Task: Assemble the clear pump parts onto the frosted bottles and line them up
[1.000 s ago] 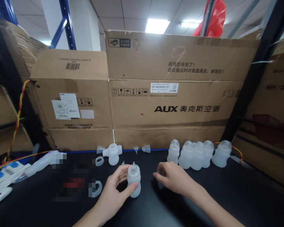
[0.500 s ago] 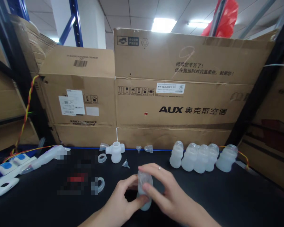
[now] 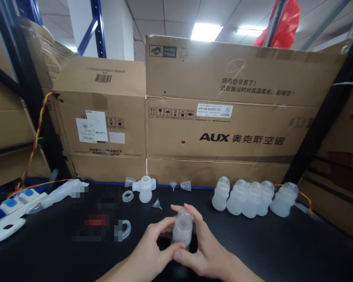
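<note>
On the black table [image 3: 282, 250], front centre: left hand [image 3: 148, 250] and right hand [image 3: 204, 250] both closed around one translucent bottle [image 3: 182, 231], held upright just above the surface. Row of matching bottles [image 3: 253, 197] stands well apart at back right; white connector piece [image 3: 145, 189] behind the hands.

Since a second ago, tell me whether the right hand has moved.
Yes. The right hand came left, away from the row of bottles, and now closes on the translucent bottle together with the left hand.
</note>
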`<state>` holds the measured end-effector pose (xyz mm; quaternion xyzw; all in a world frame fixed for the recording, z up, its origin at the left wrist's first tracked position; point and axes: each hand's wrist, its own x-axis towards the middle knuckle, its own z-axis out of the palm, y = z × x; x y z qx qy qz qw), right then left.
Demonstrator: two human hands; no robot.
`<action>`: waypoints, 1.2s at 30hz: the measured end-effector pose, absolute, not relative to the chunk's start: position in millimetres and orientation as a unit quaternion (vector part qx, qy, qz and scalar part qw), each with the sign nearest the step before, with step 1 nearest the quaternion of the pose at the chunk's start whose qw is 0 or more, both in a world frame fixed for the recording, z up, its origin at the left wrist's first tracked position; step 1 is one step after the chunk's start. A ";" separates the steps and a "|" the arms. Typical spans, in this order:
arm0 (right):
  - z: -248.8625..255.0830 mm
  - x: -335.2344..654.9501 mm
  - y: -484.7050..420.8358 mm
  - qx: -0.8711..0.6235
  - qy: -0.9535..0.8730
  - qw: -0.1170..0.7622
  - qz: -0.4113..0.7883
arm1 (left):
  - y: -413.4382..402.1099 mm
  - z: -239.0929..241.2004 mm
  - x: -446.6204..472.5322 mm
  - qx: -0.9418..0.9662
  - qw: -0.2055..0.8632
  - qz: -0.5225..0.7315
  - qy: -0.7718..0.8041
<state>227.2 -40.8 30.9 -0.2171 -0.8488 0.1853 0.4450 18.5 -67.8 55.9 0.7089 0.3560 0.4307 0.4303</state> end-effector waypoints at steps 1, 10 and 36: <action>27.6 226.8 -39.4 -0.220 -0.847 0.449 0.179 | -67.2 55.4 17.9 0.708 0.433 0.431 0.355; 29.9 223.3 -29.6 -0.211 -0.823 0.521 0.085 | -68.9 53.9 16.9 0.707 0.445 0.425 0.348; 54.6 256.6 -3.7 -0.421 -0.747 0.446 -0.256 | -34.4 29.7 -21.0 0.825 -0.069 0.270 0.493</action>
